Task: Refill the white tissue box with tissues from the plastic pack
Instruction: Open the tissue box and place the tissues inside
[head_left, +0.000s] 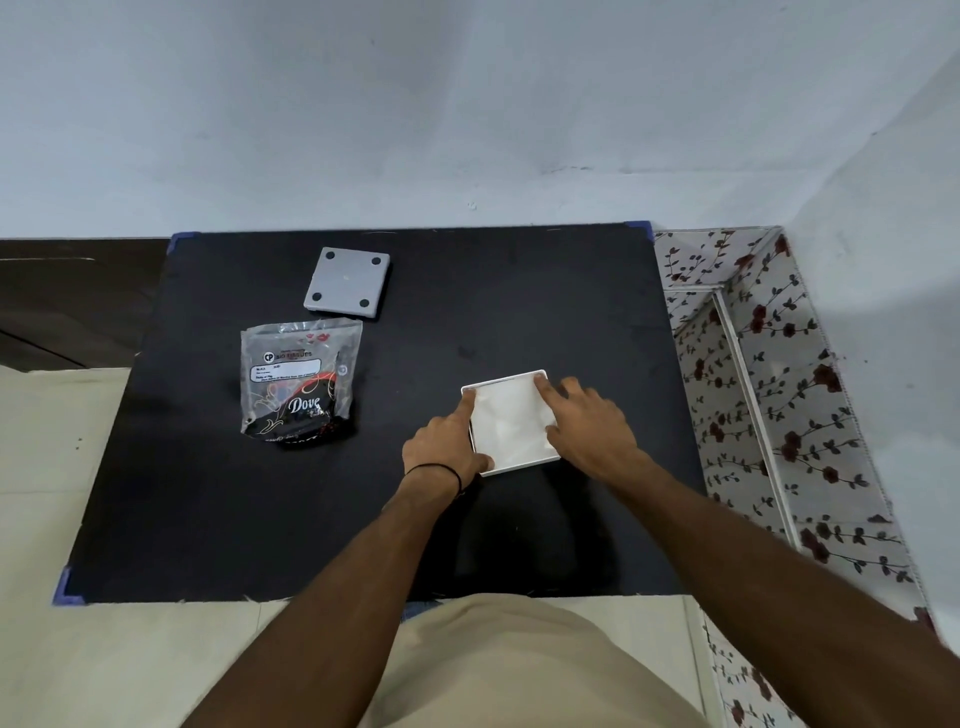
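The white tissue box (511, 422) sits open side up on the black counter (519, 301), right of centre and near the front edge, with white tissues (506, 415) filling it to the rim. The left hand (447, 447) rests against the box's left side, its fingers (467, 402) spread, the forefinger lying along the left rim and the thumb at the near corner. The right hand (589, 423) is at the right side, fingers apart, with fingertips on the far right corner and the right rim. Neither hand is closed around the box. Well to the left lies the plastic pack (298, 382), crumpled and flat. Beyond it, near the far edge, lies a grey square lid (347, 282) with four dark pads facing up.
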